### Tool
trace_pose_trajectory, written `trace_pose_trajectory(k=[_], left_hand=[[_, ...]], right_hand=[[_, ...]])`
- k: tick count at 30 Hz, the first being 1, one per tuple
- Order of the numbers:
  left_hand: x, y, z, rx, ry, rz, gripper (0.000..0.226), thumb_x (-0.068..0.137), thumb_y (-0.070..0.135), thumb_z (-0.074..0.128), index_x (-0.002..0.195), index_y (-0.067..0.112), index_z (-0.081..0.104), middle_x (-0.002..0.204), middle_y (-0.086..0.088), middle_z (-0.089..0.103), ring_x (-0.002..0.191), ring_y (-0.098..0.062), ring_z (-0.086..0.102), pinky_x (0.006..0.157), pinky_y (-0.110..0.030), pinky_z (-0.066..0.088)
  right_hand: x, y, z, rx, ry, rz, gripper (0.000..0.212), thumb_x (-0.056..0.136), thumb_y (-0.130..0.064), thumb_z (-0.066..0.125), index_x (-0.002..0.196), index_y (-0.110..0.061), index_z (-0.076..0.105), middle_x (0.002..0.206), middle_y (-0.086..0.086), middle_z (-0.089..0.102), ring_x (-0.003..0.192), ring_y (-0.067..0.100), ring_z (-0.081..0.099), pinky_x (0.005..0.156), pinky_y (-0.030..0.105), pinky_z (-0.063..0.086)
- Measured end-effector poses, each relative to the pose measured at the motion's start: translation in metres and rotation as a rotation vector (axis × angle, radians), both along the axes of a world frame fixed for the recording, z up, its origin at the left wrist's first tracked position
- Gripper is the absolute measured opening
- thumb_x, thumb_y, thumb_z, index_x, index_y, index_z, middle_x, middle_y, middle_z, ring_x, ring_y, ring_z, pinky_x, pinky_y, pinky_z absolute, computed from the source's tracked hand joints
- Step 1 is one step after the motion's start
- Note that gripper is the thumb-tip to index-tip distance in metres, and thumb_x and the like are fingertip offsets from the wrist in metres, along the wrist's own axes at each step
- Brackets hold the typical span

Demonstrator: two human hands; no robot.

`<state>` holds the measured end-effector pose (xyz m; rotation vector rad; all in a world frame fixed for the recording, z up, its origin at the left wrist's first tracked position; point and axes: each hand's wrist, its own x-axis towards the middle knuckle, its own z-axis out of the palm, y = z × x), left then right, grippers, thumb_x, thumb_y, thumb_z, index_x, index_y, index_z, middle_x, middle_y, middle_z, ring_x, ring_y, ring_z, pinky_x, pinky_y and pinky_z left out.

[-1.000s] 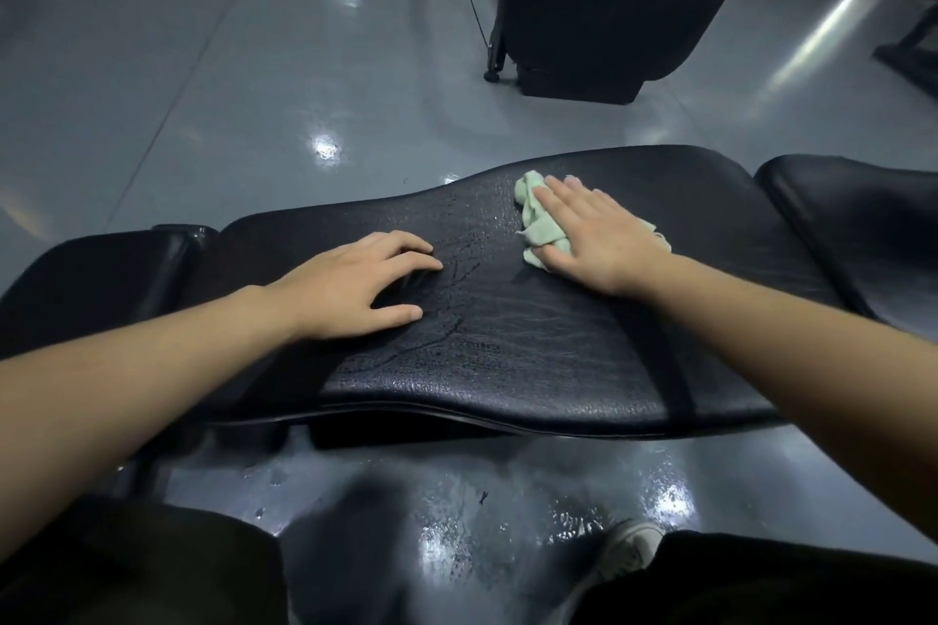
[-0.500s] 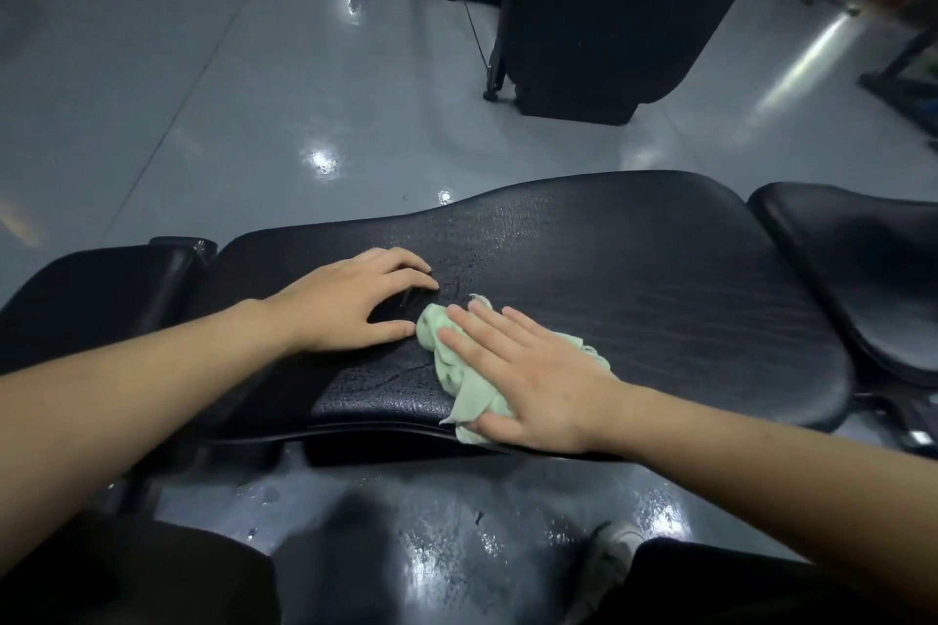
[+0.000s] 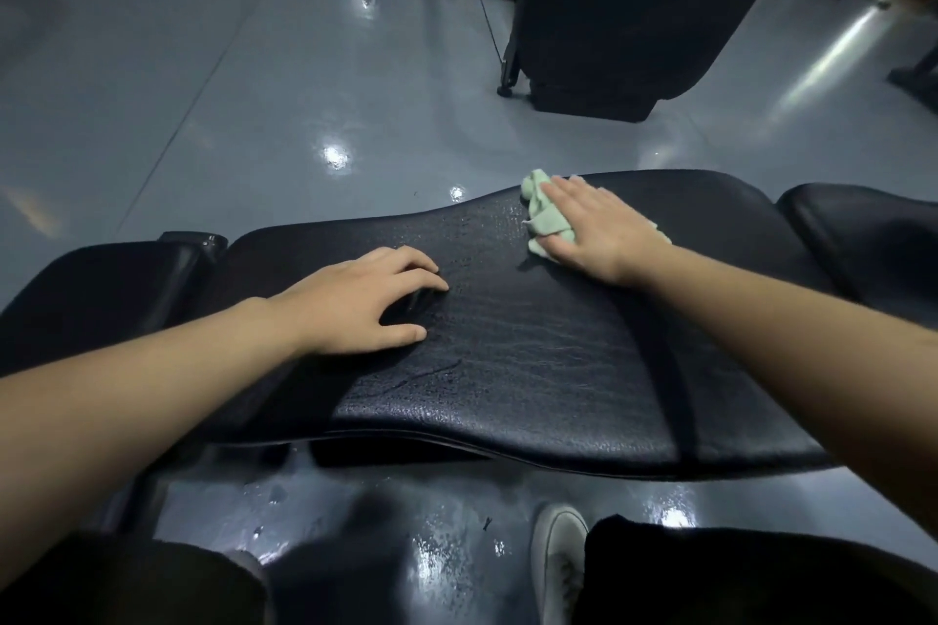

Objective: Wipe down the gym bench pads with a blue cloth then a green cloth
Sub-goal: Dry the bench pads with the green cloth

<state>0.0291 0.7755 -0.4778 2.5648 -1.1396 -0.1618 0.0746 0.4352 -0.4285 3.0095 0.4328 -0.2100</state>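
Note:
A long black bench pad (image 3: pixel 533 360) stretches across the view in front of me. A crumpled pale green cloth (image 3: pixel 544 214) lies near the pad's far edge, right of the middle. My right hand (image 3: pixel 591 231) presses flat on the cloth with straight fingers, covering most of it. My left hand (image 3: pixel 363 302) rests on the pad's left part, fingers slightly bent with the tips on the surface, holding nothing. The pad surface between my hands looks wet and streaked. No blue cloth is in view.
A second black pad (image 3: pixel 873 239) adjoins on the right and another black pad (image 3: pixel 96 289) on the left. A large black machine (image 3: pixel 629 5) stands on the glossy grey floor beyond. My white shoe (image 3: pixel 558 558) is under the bench's near edge.
My right hand slid the green cloth from the pad's near edge by my left hand to the far edge on the right. The left hand stayed in place.

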Motion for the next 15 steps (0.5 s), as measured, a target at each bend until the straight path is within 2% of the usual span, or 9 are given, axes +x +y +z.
trace_pose_trajectory(k=[4,8,11,15], left_hand=[[-0.005,-0.001,0.001,-0.017,-0.032,0.022,0.053,0.093,0.057,0.054,0.142,0.044,0.041,0.147,0.025,0.032,0.136,-0.004,0.032,0.104,-0.036,0.045],[-0.009,-0.001,-0.004,-0.056,-0.060,0.042,0.053,0.093,0.059,0.049,0.143,0.041,0.044,0.148,0.021,0.035,0.136,-0.007,0.035,0.107,-0.037,0.044],[-0.007,0.003,-0.009,-0.070,-0.034,0.019,0.056,0.094,0.062,0.044,0.146,0.042,0.041,0.152,0.021,0.033,0.137,-0.007,0.034,0.111,-0.038,0.041],[0.000,0.008,-0.008,-0.045,-0.006,-0.016,0.057,0.092,0.066,0.042,0.146,0.047,0.038,0.153,0.027,0.028,0.136,-0.005,0.034,0.108,-0.040,0.044]], right_hand=[[-0.014,0.011,0.006,0.002,-0.013,0.046,0.082,0.095,-0.064,0.030,0.160,-0.017,0.012,0.167,0.005,0.014,0.153,0.024,0.008,0.122,0.039,0.011],[-0.067,0.035,0.005,0.010,0.063,0.237,0.092,0.086,-0.069,0.014,0.161,-0.017,0.007,0.168,0.006,0.007,0.155,0.024,0.002,0.122,0.034,0.002],[-0.093,0.045,-0.010,0.028,0.073,0.355,0.084,0.091,-0.065,0.021,0.161,-0.021,0.010,0.168,0.000,0.007,0.155,0.020,-0.001,0.124,0.035,0.000],[-0.080,0.041,-0.012,0.047,0.077,0.352,0.080,0.091,-0.065,0.021,0.161,-0.028,0.011,0.168,-0.007,0.008,0.155,0.012,-0.002,0.126,0.037,0.004]])
